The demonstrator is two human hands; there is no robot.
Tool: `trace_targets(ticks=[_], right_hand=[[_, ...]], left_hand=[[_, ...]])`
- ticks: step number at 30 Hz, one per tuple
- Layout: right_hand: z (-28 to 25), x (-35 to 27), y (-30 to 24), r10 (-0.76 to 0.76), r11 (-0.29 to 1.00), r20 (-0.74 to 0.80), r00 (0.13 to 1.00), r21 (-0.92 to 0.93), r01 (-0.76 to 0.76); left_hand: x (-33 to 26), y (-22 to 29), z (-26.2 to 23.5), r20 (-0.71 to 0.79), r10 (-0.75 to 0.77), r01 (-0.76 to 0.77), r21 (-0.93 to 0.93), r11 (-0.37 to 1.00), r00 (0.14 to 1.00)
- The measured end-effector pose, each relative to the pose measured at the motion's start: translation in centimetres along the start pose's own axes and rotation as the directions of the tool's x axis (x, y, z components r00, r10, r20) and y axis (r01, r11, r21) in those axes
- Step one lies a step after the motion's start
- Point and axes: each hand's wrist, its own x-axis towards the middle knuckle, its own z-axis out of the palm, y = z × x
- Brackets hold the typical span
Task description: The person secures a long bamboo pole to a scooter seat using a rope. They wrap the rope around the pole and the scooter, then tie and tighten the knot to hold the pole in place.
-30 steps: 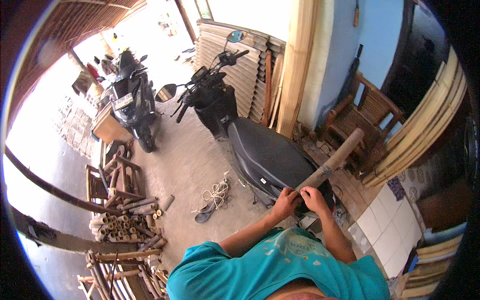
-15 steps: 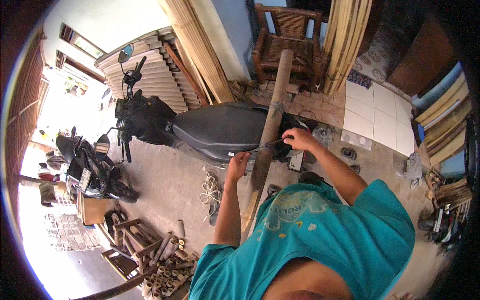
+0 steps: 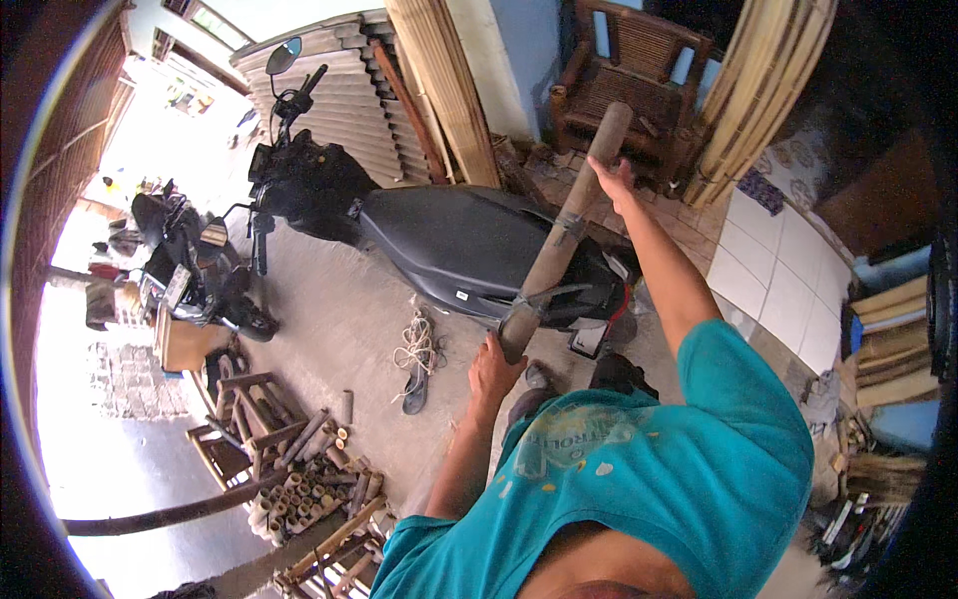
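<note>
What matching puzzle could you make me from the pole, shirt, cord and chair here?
Things:
1. Pole
2. Shirt
3. Cord
4. Chair

Descriptions:
A. Pale and tangled, on the floor
B. By the blue wall
C. Left hand at one end, right hand near the other
D. Teal

Pairs: 1-C, 2-D, 3-A, 4-B

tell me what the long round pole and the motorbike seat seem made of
Pole: probably bamboo, dull grey-brown; its round, stem-like shape suggests so, though wood is possible. Motorbike seat: likely black vinyl or similar, from its smooth surface and soft sheen.
</note>
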Motion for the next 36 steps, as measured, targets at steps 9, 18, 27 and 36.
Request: trace_targets(ticks=[9, 18, 27, 36], right_hand=[[2.3, 3.0, -0.8, -0.055, 0.912, 0.098, 0.994, 0.410, 0.010], [2.4, 4.4, -0.5, -0.047, 0.959, -0.052, 0.998, 0.278, 0.060], [1.6, 3.8, -1.1, -0.106, 0.960, -0.018, 0.994, 0.260, 0.107], [-0.2, -1.6, 7.0, -0.104, 0.987, 0.005, 0.995, -0.123, 0.104]], left_hand=[[-0.1, 1.4, -0.4, 0.046, -0.124, 0.121, 0.059, 0.991, 0.991], [0.1, 1.2, -0.2, 0.091, -0.134, 0.129, 0.060, 0.990, 0.987], [1.3, 2.1, -1.1, 0.105, -0.147, 0.146, 0.022, 0.989, 0.983], [-6.7, -6.1, -3.3, 0.005, -0.056, 0.055, -0.289, 0.956, 0.998]])
